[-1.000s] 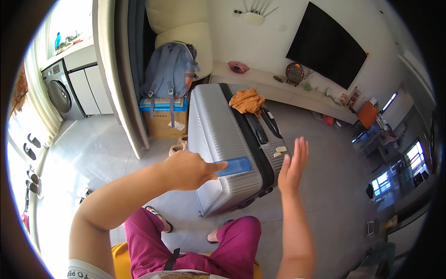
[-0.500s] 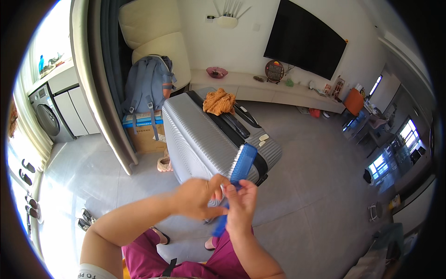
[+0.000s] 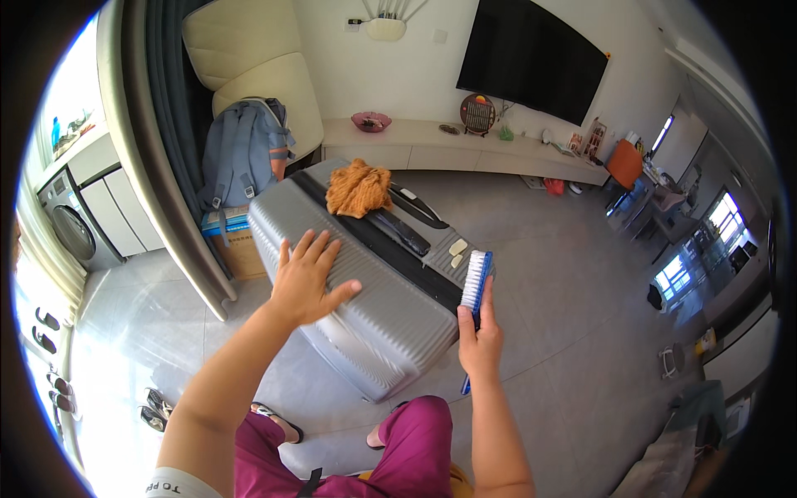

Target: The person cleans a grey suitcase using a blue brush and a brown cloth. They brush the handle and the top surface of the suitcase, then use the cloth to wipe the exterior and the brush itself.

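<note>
A grey ribbed suitcase [image 3: 374, 299] stands on the floor in front of my knees, its black seam and handles facing up. My left hand [image 3: 309, 280] lies flat on its ribbed side with fingers spread. In my right hand [image 3: 481, 340] is a blue scrub brush [image 3: 476, 282] with white bristles, held upright by its handle just off the suitcase's right corner. The bristles face left. A crumpled orange cloth [image 3: 359, 188] rests on top of the suitcase, beside the black handle [image 3: 400, 232]. Two small cream-coloured pieces [image 3: 457, 251] lie near the suitcase's right end.
A blue-grey backpack [image 3: 243, 158] sits on boxes [image 3: 241, 253] behind the suitcase at left. Along the wall runs a low cabinet [image 3: 390, 156] with a pink bowl [image 3: 371, 122]. Shoes [image 3: 155, 408] are on the floor at left, and a washing machine [image 3: 73, 220] stands beyond the curtain.
My hands have parted. The left has come off the brush and onto the suitcase; the right has carried the brush rightward, turning its bristles left. The view has shifted slightly.
</note>
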A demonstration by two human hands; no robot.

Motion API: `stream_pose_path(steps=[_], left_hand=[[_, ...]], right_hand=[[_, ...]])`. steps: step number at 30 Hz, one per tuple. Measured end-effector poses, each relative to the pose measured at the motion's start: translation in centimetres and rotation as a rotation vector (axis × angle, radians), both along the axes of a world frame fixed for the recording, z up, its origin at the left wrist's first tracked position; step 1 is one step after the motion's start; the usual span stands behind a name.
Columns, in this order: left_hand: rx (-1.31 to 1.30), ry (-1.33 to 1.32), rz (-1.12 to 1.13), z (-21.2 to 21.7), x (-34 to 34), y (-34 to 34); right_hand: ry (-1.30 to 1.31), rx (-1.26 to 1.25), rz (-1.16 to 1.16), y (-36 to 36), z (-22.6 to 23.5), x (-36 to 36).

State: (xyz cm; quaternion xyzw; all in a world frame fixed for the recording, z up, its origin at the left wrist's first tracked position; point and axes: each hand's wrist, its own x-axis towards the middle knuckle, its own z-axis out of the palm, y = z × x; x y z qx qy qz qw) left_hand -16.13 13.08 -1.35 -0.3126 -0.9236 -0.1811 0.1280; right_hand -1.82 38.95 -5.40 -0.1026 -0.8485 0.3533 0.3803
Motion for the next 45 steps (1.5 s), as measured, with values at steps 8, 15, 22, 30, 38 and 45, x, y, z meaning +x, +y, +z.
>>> stream_pose_path(steps=[8,15,22,30,38,45], left_hand=[[-0.038,0.218,-0.068,-0.2,7.7,-2.6],[-0.078,0.340,-0.007,-0.5,11.3,-3.2],[0.042,0.358,0.108,-0.8,10.4,-0.6],[0.059,0.381,0.173,-1.1,8.4,1.7],[0.085,0.406,0.180,-1.5,8.0,0.8],[0.127,0.479,0.153,-1.9,6.1,0.4]], right_hand=[[-0.215,0.091,0.074,3.1,1.9,-0.7],[-0.501,0.600,0.274,-0.2,8.1,6.6],[-0.900,0.616,0.100,-1.5,11.6,1.2],[-0.904,0.521,0.081,-0.8,11.7,-0.7],[-0.833,0.501,0.292,-2.1,10.8,0.9],[-0.526,0.345,0.263,1.1,10.0,-6.4]])
